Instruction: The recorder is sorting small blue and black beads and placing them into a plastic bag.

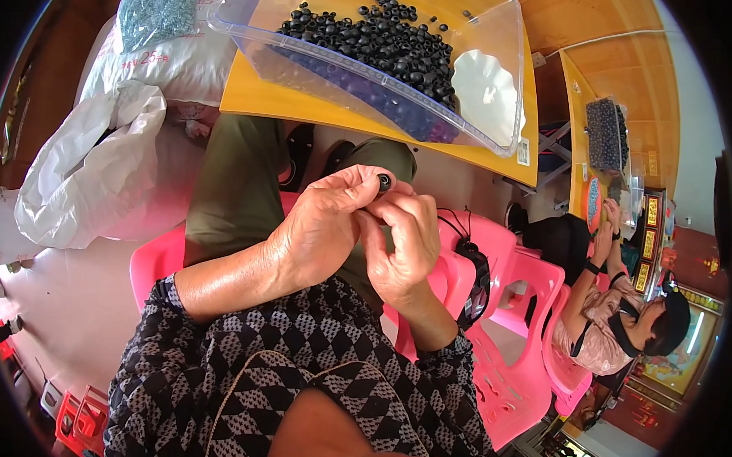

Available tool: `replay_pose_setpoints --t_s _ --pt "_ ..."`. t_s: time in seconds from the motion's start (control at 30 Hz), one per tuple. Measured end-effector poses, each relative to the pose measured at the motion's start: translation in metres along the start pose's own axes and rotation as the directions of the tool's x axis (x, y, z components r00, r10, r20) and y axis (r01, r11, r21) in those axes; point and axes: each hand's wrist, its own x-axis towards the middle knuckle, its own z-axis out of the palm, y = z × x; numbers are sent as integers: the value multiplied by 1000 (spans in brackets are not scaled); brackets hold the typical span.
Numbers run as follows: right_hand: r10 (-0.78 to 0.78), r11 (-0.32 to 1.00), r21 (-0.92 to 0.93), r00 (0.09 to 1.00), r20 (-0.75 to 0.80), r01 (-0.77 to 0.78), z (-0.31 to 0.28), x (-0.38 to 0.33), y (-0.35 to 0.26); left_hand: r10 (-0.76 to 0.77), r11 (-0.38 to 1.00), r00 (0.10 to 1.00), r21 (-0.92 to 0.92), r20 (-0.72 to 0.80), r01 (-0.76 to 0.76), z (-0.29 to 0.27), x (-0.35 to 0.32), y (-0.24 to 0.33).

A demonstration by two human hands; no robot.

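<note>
Over my lap, my two hands are brought together. A small round black bead (384,182) with a hole in it shows at the fingertips of my left hand (313,226), pinched by the thumb. My right hand (404,247) is curled just beside it, thumb and fingers drawn together against the left fingers. What the right fingertips grip, if anything, is hidden. Beyond my knees, a clear plastic bin (344,72) on the yellow table (252,91) contains many loose black beads (384,46) and a white scalloped dish (488,91).
White sacks (98,169) and a bag of pale blue beads (157,22) stand at the left. Pink plastic chairs (508,377) are at my right, one with a black bag (474,281). Farther right, another person (607,329) sits at a second table with a bead-filled container (607,135).
</note>
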Motion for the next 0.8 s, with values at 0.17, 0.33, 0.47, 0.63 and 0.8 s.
replay_pose_setpoints --t_s 0.17,0.33,0.47,0.63,0.8 --pt "341 808 456 927 155 -373 -19 -9 -2 22 996 999 87 -24 -20 2 -3 9" --pt "494 677 540 852 172 -501 -30 1 -5 35 978 999 208 -9 -32 -4 -1 9" --pt "426 719 526 886 184 -455 -33 -2 2 29 974 999 224 -17 -25 -8 -1 5" --pt "385 770 481 907 172 -419 -38 -3 4 40 959 999 281 -20 -32 -8 -1 3" --pt "497 602 654 856 143 -458 -39 0 6 -32 968 999 250 -13 35 -4 -4 4"
